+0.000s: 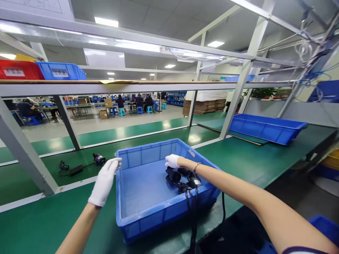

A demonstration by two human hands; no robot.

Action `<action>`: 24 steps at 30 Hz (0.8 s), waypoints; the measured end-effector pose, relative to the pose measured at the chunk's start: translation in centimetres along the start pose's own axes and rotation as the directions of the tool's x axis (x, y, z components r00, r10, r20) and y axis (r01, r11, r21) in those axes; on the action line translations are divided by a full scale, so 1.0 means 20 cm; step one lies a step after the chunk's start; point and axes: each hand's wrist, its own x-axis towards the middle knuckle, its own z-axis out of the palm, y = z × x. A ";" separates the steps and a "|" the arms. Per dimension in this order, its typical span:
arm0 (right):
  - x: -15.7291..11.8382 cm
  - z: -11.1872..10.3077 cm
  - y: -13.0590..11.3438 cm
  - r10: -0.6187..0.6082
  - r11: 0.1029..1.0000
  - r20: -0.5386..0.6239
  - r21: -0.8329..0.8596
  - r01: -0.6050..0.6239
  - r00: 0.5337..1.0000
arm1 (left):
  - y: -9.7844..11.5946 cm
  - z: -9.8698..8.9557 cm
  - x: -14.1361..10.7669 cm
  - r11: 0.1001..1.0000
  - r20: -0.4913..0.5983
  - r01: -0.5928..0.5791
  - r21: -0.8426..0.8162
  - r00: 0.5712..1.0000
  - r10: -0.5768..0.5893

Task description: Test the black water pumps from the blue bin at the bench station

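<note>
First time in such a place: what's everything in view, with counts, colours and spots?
Front bin: 1, blue, centre
Devices: several, black, front bin's right side
Cables: several, black, over front bin's near edge
Corded device: 1, dark, left of front bin
Far bin: 1, blue, right
Red bin: 1, red, shelf, upper left
Shelf bin: 1, blue, beside red bin
Worktop: 1, green, under front bin
Frame: 1, pale grey, around worktop
Lights: several, white, ceiling
Cardboard stack: 1, brown, beyond frame
Stools: several, blue, background
People: several, dark-clothed, background
Bracelet: 1, silvery, right wrist
Left fingers: one set, white-gloved, at front bin's left rim
Right fingers: one set, white-gloved, at devices; grip unclear
</note>
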 end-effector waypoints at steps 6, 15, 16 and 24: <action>-0.31 -0.31 -0.04 -0.040 0.991 -0.408 0.101 0.089 0.912 | 0.27 0.47 0.03 0.966 0.222 0.137 -0.220 0.971 -0.087; -1.08 -0.58 -0.21 -0.035 0.856 -0.777 0.301 0.420 0.628 | 0.67 0.61 -0.39 0.649 0.650 0.457 -0.609 0.756 0.078; -1.13 -0.53 -0.21 -0.025 0.771 -0.825 0.343 0.537 0.564 | 0.68 0.60 -0.47 0.620 0.624 0.440 -0.650 0.774 0.105; -1.30 0.39 -0.37 -0.444 0.520 -0.412 0.604 0.604 0.795 | 0.91 0.27 -0.89 0.341 0.363 0.289 -0.894 0.915 0.176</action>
